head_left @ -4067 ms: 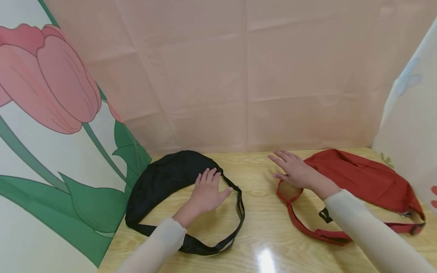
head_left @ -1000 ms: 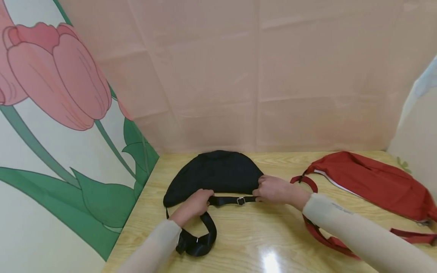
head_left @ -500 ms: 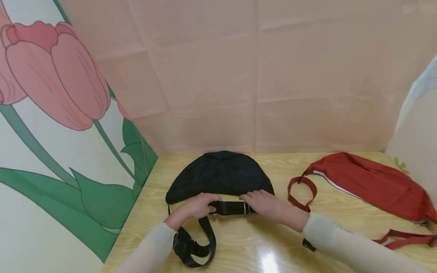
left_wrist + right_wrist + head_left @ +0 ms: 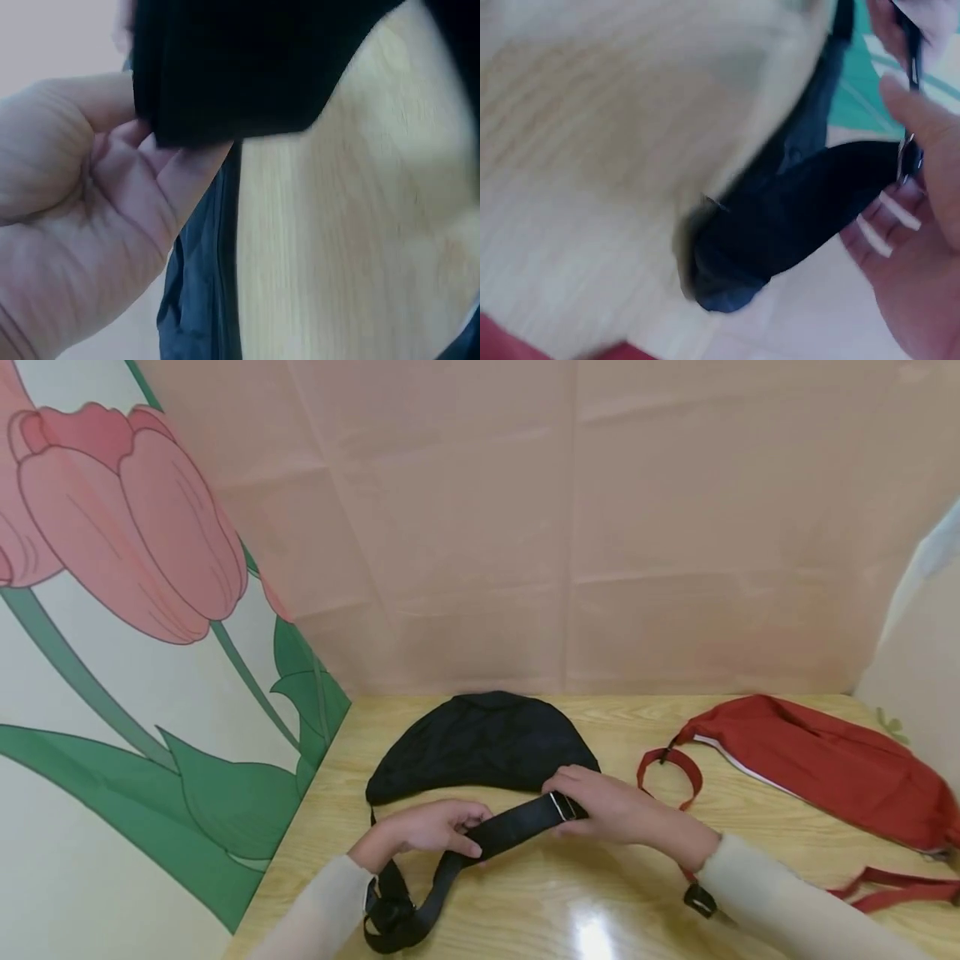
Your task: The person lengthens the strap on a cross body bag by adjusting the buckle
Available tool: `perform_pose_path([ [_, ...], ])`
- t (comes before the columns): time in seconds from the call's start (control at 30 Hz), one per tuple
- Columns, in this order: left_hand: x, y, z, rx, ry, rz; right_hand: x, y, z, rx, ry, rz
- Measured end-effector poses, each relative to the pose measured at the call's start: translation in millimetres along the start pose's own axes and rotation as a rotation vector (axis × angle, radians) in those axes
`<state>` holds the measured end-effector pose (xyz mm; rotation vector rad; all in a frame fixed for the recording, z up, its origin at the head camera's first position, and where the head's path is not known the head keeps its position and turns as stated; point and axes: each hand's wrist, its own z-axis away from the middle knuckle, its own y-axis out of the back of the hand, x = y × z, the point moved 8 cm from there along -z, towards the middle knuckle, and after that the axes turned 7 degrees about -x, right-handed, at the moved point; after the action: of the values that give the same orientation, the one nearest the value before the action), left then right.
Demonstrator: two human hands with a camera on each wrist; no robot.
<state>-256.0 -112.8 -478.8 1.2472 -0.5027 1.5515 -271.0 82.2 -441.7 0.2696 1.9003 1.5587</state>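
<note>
Flat black webbing strap (image 4: 517, 828) at the frame's lower centre
Left hand (image 4: 438, 827) pinches it; right hand (image 4: 618, 807) grips it by the silver metal buckle (image 4: 563, 807).

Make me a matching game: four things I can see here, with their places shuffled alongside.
1. Black waist bag
2. Red waist bag
3. Metal slider
4. Large pink tulip

A. On the black strap, by the right hand
B. On the panel at far left
C. On the right of the table
D. Straight beyond the left hand

Pairs: 1-D, 2-C, 3-A, 4-B
</note>
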Motion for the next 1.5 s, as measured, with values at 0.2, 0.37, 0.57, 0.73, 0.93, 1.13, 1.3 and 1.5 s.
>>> perform_pose_path([
  [0.2, -0.5, -11.4, 5.4, -0.216, -0.003, -0.107, 1, 27, 18, 0.032, 0.074, -0.117],
  [0.37, -8.0, -0.7, 14.5, -0.283, 0.116, -0.284, 3, 31, 26, -0.037, 0.059, -0.159],
  [0.57, -9.9, 31.6, 19.8, -0.036, 0.196, -0.667, 7, 34, 20, -0.016, -0.010, -0.032],
  [0.73, -14.4, 43.4, 10.8, 0.287, 0.157, -0.902, 13, 38, 15, 0.069, -0.058, 0.094],
  [0.93, -6.3, 37.0, 2.9, 0.390, 0.335, -0.927, 14, 32, 12, 0.065, -0.034, -0.027],
  [1.13, 56.4, 14.0, -20.0, 0.409, 0.132, -0.805, 5, 37, 14, 0.083, 0.047, -0.094],
  [1.3, 90.2, -1.1, -34.2, 0.437, 0.008, -0.781, -5, 43, 20, 0.086, 0.096, -0.137],
  [1.5, 100.6, -5.0, -37.5, 0.531, -0.046, -0.752, -9, 48, 28, 0.106, 0.089, -0.067],
])
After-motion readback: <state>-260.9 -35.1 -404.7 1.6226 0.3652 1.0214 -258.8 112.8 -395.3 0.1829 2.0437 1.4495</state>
